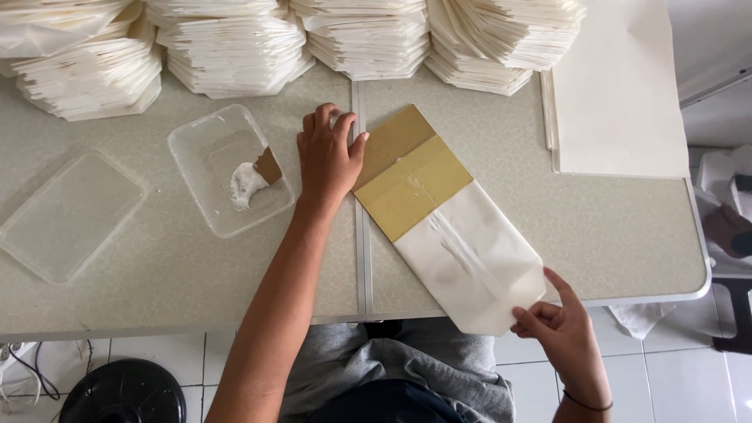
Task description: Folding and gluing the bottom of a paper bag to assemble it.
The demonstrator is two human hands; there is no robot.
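Left hand [327, 157] is down flat on the tabletop [595, 219], fingers loosely spread, gripping nothing, with the thumb tip just touching the brown cardboard end [395, 139] of the paper bag [462, 251]. The right hand [565, 333] has the bag's white near corner pinched between thumb and fingers, right where it hangs over the tabletop's near edge.

The bag lies at a slant, running from just beside the left thumb down to the right hand's pinch. Its upper part shows a yellowish-brown folded panel [415, 188] with a glossy patch, likely wet paste, though that is hard to confirm.

Risks from here, as a judgement: the left hand barely anchors the cardboard end, so a tug from the right hand could slide or swing the bag and knock the fold out of line. If that patch is paste, a shifting left thumb could smear it.

Just left of the left hand sits a clear plastic tub [227, 168] holding white paste [247, 184] and a small brown scrap [268, 166]; a careless sweep of the wrist could catch its rim. Beyond the left hand's fingertips, stacks of folded white bags [235, 47] crowd the far edge.
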